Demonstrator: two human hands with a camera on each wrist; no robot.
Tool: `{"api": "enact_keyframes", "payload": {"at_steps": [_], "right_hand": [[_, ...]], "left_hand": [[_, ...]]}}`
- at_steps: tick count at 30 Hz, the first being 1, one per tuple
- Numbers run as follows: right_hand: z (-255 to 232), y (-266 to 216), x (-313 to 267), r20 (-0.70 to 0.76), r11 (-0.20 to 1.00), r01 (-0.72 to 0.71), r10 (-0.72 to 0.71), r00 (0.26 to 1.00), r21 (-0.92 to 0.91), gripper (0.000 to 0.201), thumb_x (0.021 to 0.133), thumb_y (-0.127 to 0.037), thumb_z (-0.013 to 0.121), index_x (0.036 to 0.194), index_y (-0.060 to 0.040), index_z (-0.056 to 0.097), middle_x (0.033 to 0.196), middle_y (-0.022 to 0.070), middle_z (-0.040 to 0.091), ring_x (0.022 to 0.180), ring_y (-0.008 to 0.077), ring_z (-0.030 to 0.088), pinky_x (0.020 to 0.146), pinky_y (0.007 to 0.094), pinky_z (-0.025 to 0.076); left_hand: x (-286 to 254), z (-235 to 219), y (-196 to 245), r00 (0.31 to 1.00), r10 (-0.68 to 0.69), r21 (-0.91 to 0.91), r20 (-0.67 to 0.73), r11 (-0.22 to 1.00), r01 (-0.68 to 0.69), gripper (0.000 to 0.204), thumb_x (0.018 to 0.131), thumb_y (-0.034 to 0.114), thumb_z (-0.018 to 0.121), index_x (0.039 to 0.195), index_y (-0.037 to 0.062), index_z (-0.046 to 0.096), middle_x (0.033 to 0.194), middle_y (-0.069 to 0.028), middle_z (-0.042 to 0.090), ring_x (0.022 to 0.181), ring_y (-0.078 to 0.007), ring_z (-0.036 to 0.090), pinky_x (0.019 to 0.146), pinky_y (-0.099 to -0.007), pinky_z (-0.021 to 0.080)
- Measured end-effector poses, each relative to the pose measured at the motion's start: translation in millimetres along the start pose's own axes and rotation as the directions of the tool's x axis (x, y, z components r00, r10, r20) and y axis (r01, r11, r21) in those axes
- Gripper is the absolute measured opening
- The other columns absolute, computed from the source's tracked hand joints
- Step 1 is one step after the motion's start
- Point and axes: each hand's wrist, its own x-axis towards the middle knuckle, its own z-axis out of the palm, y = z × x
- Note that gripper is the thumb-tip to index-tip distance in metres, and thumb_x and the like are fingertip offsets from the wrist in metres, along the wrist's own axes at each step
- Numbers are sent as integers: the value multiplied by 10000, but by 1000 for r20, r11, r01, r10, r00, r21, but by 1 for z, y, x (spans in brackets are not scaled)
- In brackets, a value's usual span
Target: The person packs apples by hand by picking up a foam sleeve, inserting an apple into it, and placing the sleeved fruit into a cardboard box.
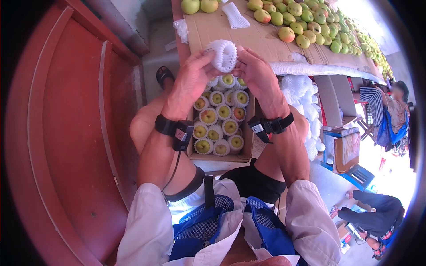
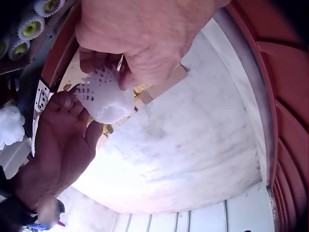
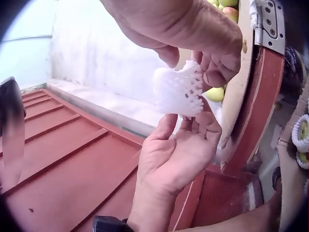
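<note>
Both hands hold up one white foam net sleeve above a box, and it looks empty. My left hand grips its left side with thumb and fingers. My right hand pinches the right side. The left wrist view has the net between my left hand above and my right hand below. From the right wrist, the net hangs between my right hand and the left hand.
A cardboard box of net-wrapped pears sits between my knees. Ahead, a table covered in cardboard carries many loose pears. A pile of foam nets lies right of the box. A red metal panel stands on the left, people on the right.
</note>
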Motion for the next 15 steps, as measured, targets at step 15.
{"api": "enact_keyframes", "payload": {"at_steps": [15], "right_hand": [[10, 0, -7, 21, 999, 45, -45, 999, 5, 254, 997, -160, 659, 1212, -36, 606, 1080, 14, 677, 918, 82, 619, 755, 215, 476]], "left_hand": [[-1, 5, -9, 928, 292, 500, -232, 854, -144, 328, 1005, 231, 624, 1214, -22, 625, 1144, -98, 673, 1014, -143, 651, 855, -280, 534]]}}
